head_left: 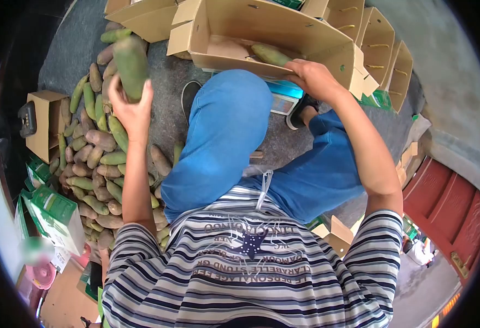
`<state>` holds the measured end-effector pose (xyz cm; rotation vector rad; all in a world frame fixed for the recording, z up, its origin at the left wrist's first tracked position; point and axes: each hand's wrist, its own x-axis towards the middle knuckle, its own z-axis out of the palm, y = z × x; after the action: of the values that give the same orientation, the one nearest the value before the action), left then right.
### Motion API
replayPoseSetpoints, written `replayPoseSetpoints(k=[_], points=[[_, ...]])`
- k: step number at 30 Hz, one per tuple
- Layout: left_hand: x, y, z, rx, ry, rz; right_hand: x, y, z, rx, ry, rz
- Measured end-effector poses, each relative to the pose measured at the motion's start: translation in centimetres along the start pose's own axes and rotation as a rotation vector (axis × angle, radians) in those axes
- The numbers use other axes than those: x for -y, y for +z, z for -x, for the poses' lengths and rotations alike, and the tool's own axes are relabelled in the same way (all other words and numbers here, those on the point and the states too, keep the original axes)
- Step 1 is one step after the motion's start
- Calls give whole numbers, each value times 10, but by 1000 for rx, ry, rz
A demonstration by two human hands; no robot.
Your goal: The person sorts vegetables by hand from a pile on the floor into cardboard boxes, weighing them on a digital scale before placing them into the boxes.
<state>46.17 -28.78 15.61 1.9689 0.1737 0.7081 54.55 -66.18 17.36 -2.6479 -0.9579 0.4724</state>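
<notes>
Looks like mid-packing to me: my left hand (132, 109) has its fingers wrapped around a green fruit (131, 65) above the floor pile (95, 164), my right hand (313, 79) fingers curl on the cardboard box (262, 27) rim. Next I'd swing it over gently.

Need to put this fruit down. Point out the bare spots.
Inside the open cardboard box, the floor left of the single fruit is bare. Grey ground between the fruit pile and the knee is open. The pile itself is crowded.
</notes>
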Motion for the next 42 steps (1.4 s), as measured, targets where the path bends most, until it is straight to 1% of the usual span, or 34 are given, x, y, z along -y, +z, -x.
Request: replayPoseSetpoints(k=[1,3,5,7,9,11,12,15,16,18,20,21,23,24,25,26,27,29,30,31,33,35,37,39,42], points=[[-27,14,-16,-15,93,132,-1,1,0,-2,-5,3],[-67,42,-36,-60,252,298,-2,2,0,-8,-10,11],[-94,69,-49,48,372,407,-4,2,0,-13,-22,16],[-112,94,-55,134,542,113,-5,3,0,-7,-24,27],[-127,120,-61,256,646,81,-6,5,-1,9,-15,41],[-139,136,-64,393,657,48,-7,6,-2,3,-6,35],[-137,141,-65,493,669,55,-7,6,-2,1,-2,32],[-91,165,-61,749,612,11,-5,5,-2,15,6,45],[-79,169,-58,814,588,-27,-5,4,-2,21,23,47],[-70,175,-55,914,619,-125,-2,2,-3,38,50,51],[-64,174,-53,983,609,-204,-3,3,1,-34,16,22],[-67,173,-51,893,598,-93,-2,3,-1,-67,-20,1],[-76,160,-50,681,635,2,-1,0,-2,-38,-31,-25],[-81,145,-53,591,581,22,1,-2,-2,-6,-22,-30],[-88,130,-55,499,536,45,5,-5,-2,-32,-31,-53],[-89,120,-57,407,497,76,9,-8,-4,8,-12,-49],[-71,113,-59,275,514,38,12,-11,-4,44,15,-41],[-42,84,-57,69,310,-52,15,-11,-2,1,-2,-39],[-12,67,-57,24,208,-124,15,-10,-2,-20,-7,-39],[27,51,-57,-19,104,-195,13,-9,-3,-12,3,-50],[99,22,-41,-172,-116,-126,10,-6,-4,9,25,-74],[201,-17,-4,-252,-319,-244,15,-11,-6,52,58,-83],[243,-47,35,-192,-673,-589,18,-12,-7,69,80,-86],[287,-65,74,-191,-874,-620,18,-11,-7,59,92,-78],[299,-69,98,-172,-1304,-371,26,-14,-8,51,122,-120]])
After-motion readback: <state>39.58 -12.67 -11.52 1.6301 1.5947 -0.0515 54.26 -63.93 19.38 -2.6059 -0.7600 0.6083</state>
